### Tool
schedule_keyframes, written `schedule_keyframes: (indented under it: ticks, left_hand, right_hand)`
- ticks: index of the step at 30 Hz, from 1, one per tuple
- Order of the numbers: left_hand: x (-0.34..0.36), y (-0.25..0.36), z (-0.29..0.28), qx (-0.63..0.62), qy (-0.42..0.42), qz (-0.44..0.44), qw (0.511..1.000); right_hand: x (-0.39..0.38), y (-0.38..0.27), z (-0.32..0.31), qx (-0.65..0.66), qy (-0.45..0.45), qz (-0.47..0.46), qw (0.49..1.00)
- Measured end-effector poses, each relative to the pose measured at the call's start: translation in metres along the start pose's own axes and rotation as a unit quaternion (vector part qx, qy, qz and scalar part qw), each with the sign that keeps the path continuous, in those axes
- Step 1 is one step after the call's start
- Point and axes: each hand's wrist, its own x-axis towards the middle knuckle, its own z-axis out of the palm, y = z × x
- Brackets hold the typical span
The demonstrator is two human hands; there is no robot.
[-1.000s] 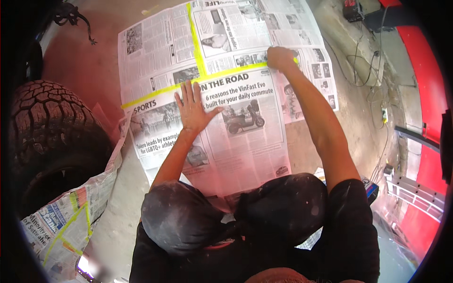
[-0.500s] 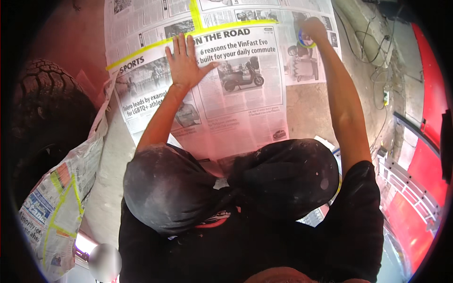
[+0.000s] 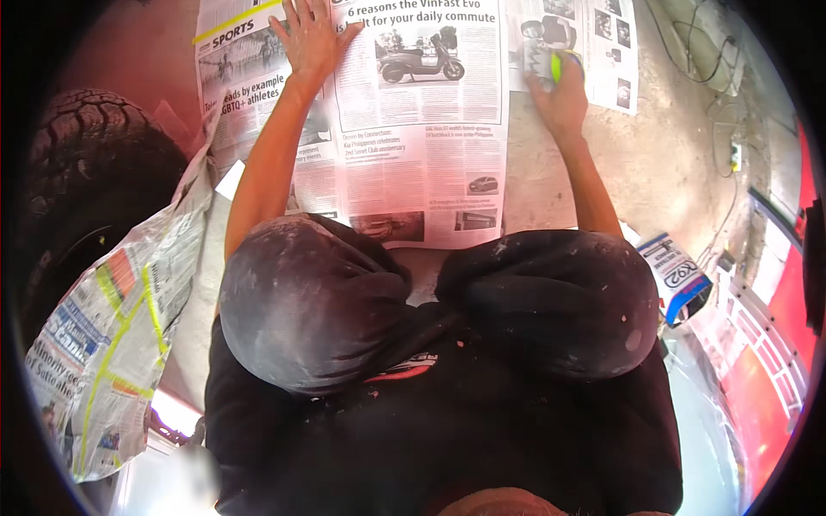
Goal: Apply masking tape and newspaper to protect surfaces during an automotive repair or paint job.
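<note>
Dark-clad knees (image 3: 310,301) close in, a newspaper (image 3: 413,163) spread beyond them at twelve o'clock.
From where I stand, the right hand (image 3: 561,107) is out at one o'clock, thumb and fingers clamped on a yellow tape roll (image 3: 557,69) just right of the front sheet; well apart from it, at eleven, the left hand (image 3: 311,43) lies flat on the paper, fingers spread, near a yellow strip (image 3: 232,24).

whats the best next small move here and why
Perhaps bring the yellow tape roll, held in the right hand, to the right edge of the scooter-photo newspaper: no tape shows there, and the left hand lies flat on that sheet.
</note>
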Motion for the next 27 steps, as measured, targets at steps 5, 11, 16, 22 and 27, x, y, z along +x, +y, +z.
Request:
schedule_keyframes:
  ticks: [5, 11, 16, 22, 27]
  left_hand:
    - [-0.109, -0.019, -0.011, -0.098, 0.025, 0.115, 0.988]
    - [-0.291, -0.031, -0.022, -0.071, -0.119, 0.011, 0.990]
    - [-0.362, -0.067, -0.008, -0.059, -0.071, -0.256, 0.962]
    - [-0.376, -0.082, 0.006, -0.056, -0.058, -0.428, 0.900]
    - [-0.309, -0.041, -0.046, -0.283, 0.123, -0.123, 0.943]
  right_hand:
    - [-0.026, -0.031, 0.012, 0.039, -0.030, -0.023, 0.999]
    - [-0.020, -0.031, 0.015, 0.047, -0.034, -0.007, 0.998]
    - [-0.016, -0.032, 0.015, 0.043, -0.041, -0.006, 0.998]
    - [-0.016, -0.030, 0.008, 0.073, -0.030, 0.020, 0.997]
    - [-0.024, -0.026, -0.010, 0.184, 0.086, 0.103, 0.974]
